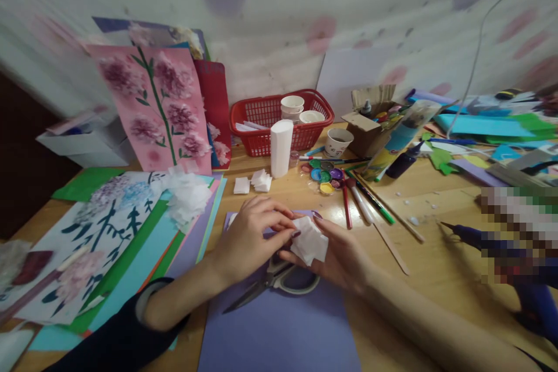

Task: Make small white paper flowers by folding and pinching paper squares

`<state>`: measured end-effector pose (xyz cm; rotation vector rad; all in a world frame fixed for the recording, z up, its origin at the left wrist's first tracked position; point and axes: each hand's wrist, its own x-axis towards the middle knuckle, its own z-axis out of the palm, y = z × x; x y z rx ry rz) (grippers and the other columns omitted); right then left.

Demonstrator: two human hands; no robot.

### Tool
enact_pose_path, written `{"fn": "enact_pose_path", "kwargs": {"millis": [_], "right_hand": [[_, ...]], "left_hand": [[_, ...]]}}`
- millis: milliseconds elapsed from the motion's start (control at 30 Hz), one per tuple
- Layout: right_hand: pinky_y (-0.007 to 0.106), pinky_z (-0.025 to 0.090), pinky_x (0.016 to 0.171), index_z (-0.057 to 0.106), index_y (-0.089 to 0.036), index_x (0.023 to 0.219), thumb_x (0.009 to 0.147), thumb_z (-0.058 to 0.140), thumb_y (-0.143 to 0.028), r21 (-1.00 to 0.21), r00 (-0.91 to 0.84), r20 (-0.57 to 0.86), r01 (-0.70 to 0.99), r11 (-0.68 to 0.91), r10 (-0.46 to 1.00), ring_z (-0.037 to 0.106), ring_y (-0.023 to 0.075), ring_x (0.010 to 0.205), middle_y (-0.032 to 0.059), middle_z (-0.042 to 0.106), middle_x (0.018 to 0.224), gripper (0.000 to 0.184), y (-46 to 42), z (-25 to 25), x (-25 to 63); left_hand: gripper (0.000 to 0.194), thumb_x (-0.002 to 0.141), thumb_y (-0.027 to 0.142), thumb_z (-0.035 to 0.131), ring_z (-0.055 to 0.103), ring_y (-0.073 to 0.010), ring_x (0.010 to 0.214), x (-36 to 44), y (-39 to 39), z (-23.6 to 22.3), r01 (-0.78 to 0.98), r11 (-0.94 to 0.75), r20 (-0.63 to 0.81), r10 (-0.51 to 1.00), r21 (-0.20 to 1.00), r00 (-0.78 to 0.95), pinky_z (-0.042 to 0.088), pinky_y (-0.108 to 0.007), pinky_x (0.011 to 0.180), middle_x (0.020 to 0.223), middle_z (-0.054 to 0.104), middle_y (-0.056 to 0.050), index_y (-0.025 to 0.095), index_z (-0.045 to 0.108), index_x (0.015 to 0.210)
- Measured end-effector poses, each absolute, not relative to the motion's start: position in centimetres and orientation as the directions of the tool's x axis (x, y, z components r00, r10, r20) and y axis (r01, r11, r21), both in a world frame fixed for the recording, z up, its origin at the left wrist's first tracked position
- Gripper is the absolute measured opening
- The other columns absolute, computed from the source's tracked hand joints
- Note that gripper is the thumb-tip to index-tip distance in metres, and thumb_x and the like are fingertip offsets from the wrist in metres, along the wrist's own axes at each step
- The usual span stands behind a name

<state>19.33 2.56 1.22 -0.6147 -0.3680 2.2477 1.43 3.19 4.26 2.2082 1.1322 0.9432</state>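
A small stack of crumpled white tissue paper (pixel 311 242) is between my two hands above a sheet of purple paper (pixel 279 334). My right hand (pixel 344 253) cradles it from the right, thumb at the top and fingers underneath. From the left, my left hand (pixel 255 231) pinches its edge between thumb and fingertips. Scissors (pixel 299 283) lie on the purple paper below my hands, blades pointing left and part of the handles covered. Beyond my hands are two small piles of cut white tissue squares (pixel 261 181) and an upright white tissue roll (pixel 281 148).
A red basket (pixel 257 142) with paper cups stands behind. Paint pots (pixel 326 174), brushes and a popsicle stick (pixel 392 248) lie right of centre, a glue gun (pixel 475 238) farther right. Fluffy white tissue (pixel 187 200) rests on coloured sheets at left, before a pink flower picture (pixel 152 104).
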Motion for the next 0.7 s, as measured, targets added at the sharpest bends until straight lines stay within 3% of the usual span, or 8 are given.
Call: {"fn": "enact_pose_path", "kwargs": {"millis": [133, 300, 433, 500, 600, 700], "right_hand": [[0.034, 0.058, 0.075, 0.064, -0.019, 0.103, 0.071, 0.074, -0.019, -0.524, -0.554, -0.306, -0.581, -0.623, 0.774, 0.068, 0.0165, 0.081, 0.0021, 0.071, 0.088, 0.033, 2.5, 1.1, 19.4], [0.023, 0.055, 0.054, 0.064, -0.017, 0.092, 0.065, 0.064, -0.007, -0.596, -0.438, -0.332, -0.588, -0.546, 0.835, 0.065, 0.0144, 0.07, 0.0033, 0.07, 0.085, 0.028, 3.0, 0.5, 19.3], [0.013, 0.029, 0.033, 0.062, -0.016, 0.073, 0.063, 0.063, -0.015, -0.559, -0.453, -0.271, -0.644, -0.522, 0.849, 0.042, 0.0059, 0.044, -0.0025, 0.056, 0.063, 0.009, 3.4, 0.6, 19.3], [0.014, 0.017, 0.031, 0.058, -0.017, 0.068, 0.068, 0.067, -0.027, -0.572, -0.467, -0.27, -0.626, -0.53, 0.842, 0.028, 0.0041, 0.04, -0.0058, 0.046, 0.056, 0.013, 3.3, 0.8, 19.3], [0.015, 0.014, 0.035, 0.052, -0.019, 0.069, 0.072, 0.073, -0.036, -0.733, -0.383, -0.247, -0.527, -0.43, 0.89, 0.019, 0.0037, 0.039, -0.0099, 0.038, 0.05, 0.027, 2.7, 0.9, 19.2], [0.018, 0.017, 0.039, 0.05, -0.02, 0.069, 0.075, 0.075, -0.039, -0.912, -0.284, -0.113, -0.352, -0.213, 0.952, 0.022, 0.0049, 0.041, -0.0103, 0.037, 0.048, 0.032, 2.0, 0.7, 19.2]], "left_hand": [[0.006, 0.08, 0.016, 0.067, 0.067, -0.0189, 0.089, 1.3, 3.4, 4.9, 0.398, -0.425, 0.319, 0.897, 0.813, 0.307, 0.049, -0.033, 0.087, 0.09, 0.074, -0.004, 0.019, 0.069, 0.075], [0.009, 0.073, 0.023, 0.072, 0.067, -0.0159, 0.072, 0.7, 4.0, 4.9, 0.167, -0.13, 0.117, 0.99, 0.977, 0.083, 0.053, -0.027, 0.07, 0.074, 0.071, -0.002, 0.017, 0.065, 0.074], [0.023, 0.067, 0.022, 0.077, 0.064, -0.0124, 0.075, 0.5, 4.6, 4.5, -0.066, 0.001, 0.004, 0.998, 0.998, 0.07, 0.053, -0.024, 0.071, 0.079, 0.066, 0.0, 0.016, 0.059, 0.078], [0.026, 0.067, 0.021, 0.077, 0.062, -0.011, 0.076, 0.7, 4.6, 4.4, -0.095, 0.034, -0.024, 0.994, 0.995, 0.108, 0.052, -0.023, 0.071, 0.08, 0.064, 0.002, 0.016, 0.056, 0.083], [0.027, 0.069, 0.019, 0.075, 0.059, -0.0097, 0.076, 1.0, 4.4, 4.4, -0.045, 0.044, -0.036, 0.985, 0.998, 0.171, 0.05, -0.023, 0.072, 0.078, 0.059, 0.003, 0.017, 0.053, 0.085], [0.024, 0.073, 0.021, 0.071, 0.057, -0.0101, 0.074, 1.1, 4.3, 4.3, 0.024, 0.005, -0.01, 0.974, 1.0, 0.227, 0.048, -0.025, 0.073, 0.077, 0.056, 0.003, 0.018, 0.049, 0.082]]}}
